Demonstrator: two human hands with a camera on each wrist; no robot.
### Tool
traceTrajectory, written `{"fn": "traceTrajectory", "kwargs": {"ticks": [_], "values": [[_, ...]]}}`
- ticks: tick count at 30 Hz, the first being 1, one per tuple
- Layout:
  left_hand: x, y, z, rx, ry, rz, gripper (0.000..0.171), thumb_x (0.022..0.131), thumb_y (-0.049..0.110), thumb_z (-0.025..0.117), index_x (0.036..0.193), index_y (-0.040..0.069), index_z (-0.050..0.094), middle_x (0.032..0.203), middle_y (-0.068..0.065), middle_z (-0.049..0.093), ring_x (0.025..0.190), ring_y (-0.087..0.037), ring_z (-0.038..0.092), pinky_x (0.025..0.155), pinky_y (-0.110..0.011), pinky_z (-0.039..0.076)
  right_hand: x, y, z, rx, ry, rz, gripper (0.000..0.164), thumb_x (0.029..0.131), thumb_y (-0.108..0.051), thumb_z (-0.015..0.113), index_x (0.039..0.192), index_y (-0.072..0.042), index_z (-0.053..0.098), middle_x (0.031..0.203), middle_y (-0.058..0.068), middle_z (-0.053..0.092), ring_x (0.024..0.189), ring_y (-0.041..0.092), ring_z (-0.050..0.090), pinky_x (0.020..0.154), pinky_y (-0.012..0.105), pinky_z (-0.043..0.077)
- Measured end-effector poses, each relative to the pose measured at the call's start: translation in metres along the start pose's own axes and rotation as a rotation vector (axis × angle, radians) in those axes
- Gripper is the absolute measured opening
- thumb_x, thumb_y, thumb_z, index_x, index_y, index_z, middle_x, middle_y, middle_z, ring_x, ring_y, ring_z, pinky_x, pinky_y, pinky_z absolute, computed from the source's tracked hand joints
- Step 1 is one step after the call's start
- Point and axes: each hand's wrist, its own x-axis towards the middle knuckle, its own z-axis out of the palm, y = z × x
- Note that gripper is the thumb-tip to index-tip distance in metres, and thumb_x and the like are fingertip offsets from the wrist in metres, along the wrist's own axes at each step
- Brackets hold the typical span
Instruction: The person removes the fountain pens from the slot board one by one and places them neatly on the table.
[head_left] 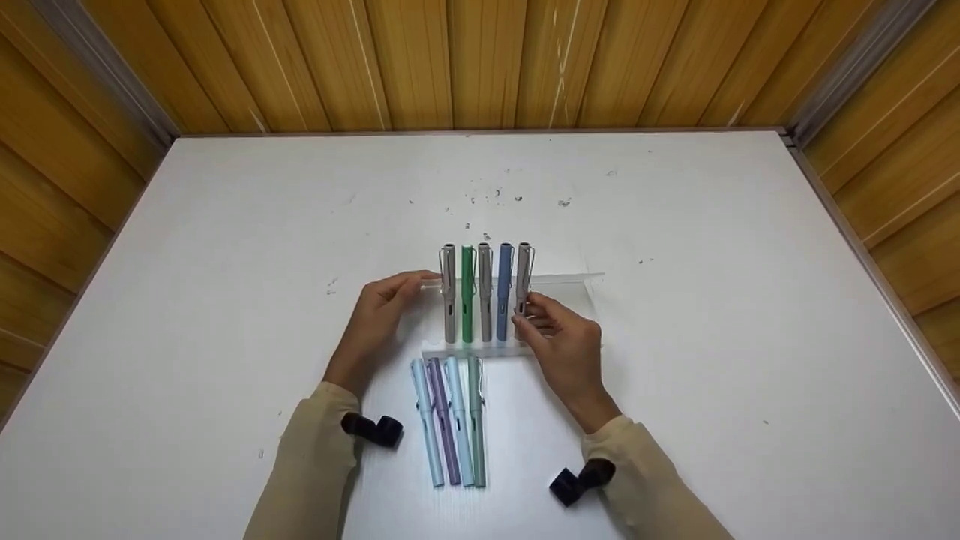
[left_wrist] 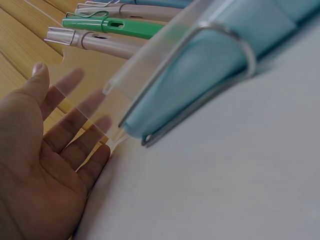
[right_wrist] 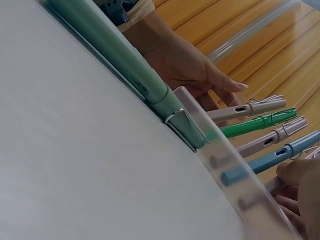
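Observation:
A clear plastic pen stand (head_left: 562,279) bears a row of several capped fountain pens, leaning with caps up. At the row's right end, my right hand (head_left: 566,345) pinches a grey fountain pen (head_left: 523,262) between thumb and fingers, low on its barrel. Beside it are a blue pen (head_left: 505,281), a grey pen (head_left: 485,285), a green pen (head_left: 467,292) and another grey pen (head_left: 449,289). My left hand (left_wrist: 55,145) is at the stand's left end, its loosely straight fingers showing through the clear plastic and its thumb raised.
Four-sided white table (head_left: 187,300) under everything. In front of the stand lie a light blue pen (head_left: 427,420), a purple pen (head_left: 443,420), a second light blue pen (head_left: 459,420) and a grey-green pen (head_left: 477,420), side by side. Wood-patterned walls (head_left: 480,67) border the table.

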Motion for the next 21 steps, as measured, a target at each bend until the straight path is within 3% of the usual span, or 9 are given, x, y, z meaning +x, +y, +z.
{"fn": "traceTrajectory", "kwargs": {"ticks": [10, 21], "values": [[0.000, -0.001, -0.001, -0.038, -0.009, -0.009, 0.030, 0.106, 0.027, 0.052, 0.121, 0.010, 0.072, 0.128, -0.004, 0.069, 0.129, -0.017, 0.056, 0.114, -0.038, 0.038, 0.003, 0.010, -0.005, -0.021, 0.123, -0.044, 0.024, 0.085, -0.001, 0.078, 0.107, 0.004, 0.071, 0.095, 0.012, 0.077, 0.082, 0.022, 0.075, 0.072, 0.020, 0.058], [-0.002, -0.002, 0.000, -0.026, 0.005, -0.040, 0.031, 0.107, 0.026, 0.049, 0.120, 0.010, 0.072, 0.128, -0.005, 0.069, 0.129, -0.019, 0.056, 0.113, -0.040, 0.038, 0.007, 0.030, -0.036, -0.004, 0.193, -0.054, 0.024, 0.085, 0.000, 0.078, 0.108, 0.004, 0.071, 0.095, 0.012, 0.076, 0.084, 0.022, 0.074, 0.072, 0.019, 0.058]]}}
